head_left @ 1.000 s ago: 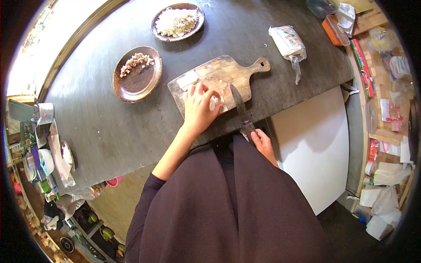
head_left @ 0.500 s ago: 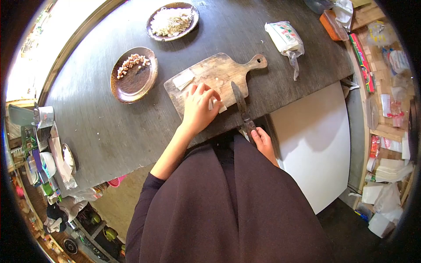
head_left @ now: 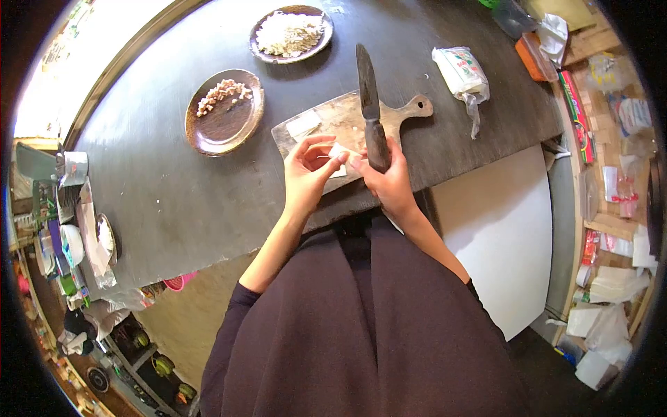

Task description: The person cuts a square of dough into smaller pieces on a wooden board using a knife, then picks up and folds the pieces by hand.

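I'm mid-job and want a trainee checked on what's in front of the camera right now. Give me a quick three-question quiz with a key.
1. Which hand holds the knife?
2. True or false: the wrapped packet is on the cutting board.
3. What is the left hand holding?
A) a plate
B) a small white piece
C) a spoon

Key:
1. The right hand.
2. False; it lies on the table.
3. B.

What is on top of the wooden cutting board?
A white slab near its left end and another piece by the left hand. Whatever that hand, the right hand and the knife cover cannot be seen.
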Tool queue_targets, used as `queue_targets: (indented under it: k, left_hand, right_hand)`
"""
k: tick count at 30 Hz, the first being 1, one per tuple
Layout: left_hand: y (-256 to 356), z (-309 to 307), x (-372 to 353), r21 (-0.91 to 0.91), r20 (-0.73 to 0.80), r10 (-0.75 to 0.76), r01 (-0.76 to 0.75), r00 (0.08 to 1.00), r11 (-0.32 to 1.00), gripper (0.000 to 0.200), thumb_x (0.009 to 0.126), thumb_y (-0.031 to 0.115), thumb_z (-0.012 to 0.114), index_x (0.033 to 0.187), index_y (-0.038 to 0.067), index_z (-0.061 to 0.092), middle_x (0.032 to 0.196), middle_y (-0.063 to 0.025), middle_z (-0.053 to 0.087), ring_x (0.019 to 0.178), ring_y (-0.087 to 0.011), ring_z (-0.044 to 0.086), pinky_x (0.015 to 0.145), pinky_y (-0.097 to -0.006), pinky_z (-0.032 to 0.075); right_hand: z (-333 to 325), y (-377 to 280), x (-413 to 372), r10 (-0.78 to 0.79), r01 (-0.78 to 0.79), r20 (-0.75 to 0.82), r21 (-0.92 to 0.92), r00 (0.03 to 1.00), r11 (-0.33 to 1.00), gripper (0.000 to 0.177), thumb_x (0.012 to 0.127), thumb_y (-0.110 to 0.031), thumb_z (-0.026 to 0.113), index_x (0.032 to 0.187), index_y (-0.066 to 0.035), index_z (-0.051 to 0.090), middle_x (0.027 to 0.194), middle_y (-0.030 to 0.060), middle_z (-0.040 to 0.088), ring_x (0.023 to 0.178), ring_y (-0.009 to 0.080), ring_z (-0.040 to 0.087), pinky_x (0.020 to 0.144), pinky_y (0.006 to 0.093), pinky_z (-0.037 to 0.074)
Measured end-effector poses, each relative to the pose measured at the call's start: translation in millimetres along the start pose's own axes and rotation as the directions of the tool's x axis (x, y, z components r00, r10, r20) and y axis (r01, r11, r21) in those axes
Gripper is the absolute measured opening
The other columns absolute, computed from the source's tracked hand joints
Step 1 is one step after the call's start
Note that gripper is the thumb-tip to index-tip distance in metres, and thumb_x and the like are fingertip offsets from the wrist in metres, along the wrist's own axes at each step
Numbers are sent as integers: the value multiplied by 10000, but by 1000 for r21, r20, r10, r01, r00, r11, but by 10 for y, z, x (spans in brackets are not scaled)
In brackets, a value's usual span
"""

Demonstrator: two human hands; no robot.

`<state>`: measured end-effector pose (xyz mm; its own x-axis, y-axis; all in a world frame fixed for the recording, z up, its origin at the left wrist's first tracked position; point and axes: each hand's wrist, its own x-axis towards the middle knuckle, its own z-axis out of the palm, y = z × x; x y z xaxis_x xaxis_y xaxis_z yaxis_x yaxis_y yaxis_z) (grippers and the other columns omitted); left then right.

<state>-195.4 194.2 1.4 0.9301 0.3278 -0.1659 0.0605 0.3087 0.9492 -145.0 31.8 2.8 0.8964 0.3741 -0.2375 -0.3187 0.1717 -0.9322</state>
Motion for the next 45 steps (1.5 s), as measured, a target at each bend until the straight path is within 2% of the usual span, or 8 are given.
queue_targets:
  k: [6,10,16,24,26,29,40,45]
  left_hand:
    - [-157,-436,213,153,-111,225,-207,968,966,237,858,67,818,1035,-3,677,920,-57,740,833,-97,677,732,-237,535]
    - [-36,-600,371,487,-158,294,-184,943,854,204,859,74,814,1012,18,691,889,-38,740,764,-64,636,686,-215,501]
    - [-101,-666,522,864,21,569,-301,822,404,205,793,136,825,951,67,715,812,-22,725,752,-177,606,716,-323,495]
    - [-44,-559,213,869,25,547,-288,837,403,330,760,195,841,1052,128,704,888,-65,596,899,-261,581,841,-387,471]
    - [-18,-510,49,874,244,484,-407,840,266,447,731,276,866,1132,162,704,998,-84,581,989,-282,555,909,-414,442]
    - [-60,-469,-131,900,261,359,-360,896,245,574,712,369,875,1229,209,682,1115,-85,546,1100,-300,495,975,-447,390]
    - [-206,-250,-23,922,223,414,-329,883,205,451,730,371,866,1104,186,694,1127,-77,556,1118,-300,489,969,-451,374]
    - [-203,-205,-15,919,204,464,-332,862,214,426,738,350,867,1092,183,699,1118,-81,573,1107,-295,504,966,-444,376]
  right_hand:
    - [262,50,587,-228,264,139,-354,964,897,358,833,-76,827,1064,-35,557,842,19,664,769,99,647,707,271,521]
    - [391,98,990,-240,317,213,-500,947,806,358,788,-58,807,1063,-34,580,856,82,720,802,177,718,764,331,546]
    - [529,143,1225,-239,330,229,-691,944,643,374,783,-88,814,1073,-17,589,883,167,732,847,272,742,757,378,551]
    - [294,-107,726,-202,271,180,-622,963,735,322,887,-202,783,1060,5,606,894,144,726,820,189,713,731,343,542]
    - [99,-98,481,-137,183,124,-561,983,807,298,909,-200,768,1042,8,601,870,97,704,785,124,649,711,316,518]
    - [-97,-91,68,-46,61,41,-551,998,832,283,923,-197,760,1034,4,592,861,60,672,790,98,600,714,295,494]
    - [-515,187,-523,-5,-43,-92,-509,996,860,266,941,-204,745,1046,-14,590,838,7,633,773,78,566,715,275,480]
    - [-457,118,-675,-62,1,-75,-634,995,773,298,961,-236,712,1116,-19,580,862,117,704,808,183,686,733,325,517]
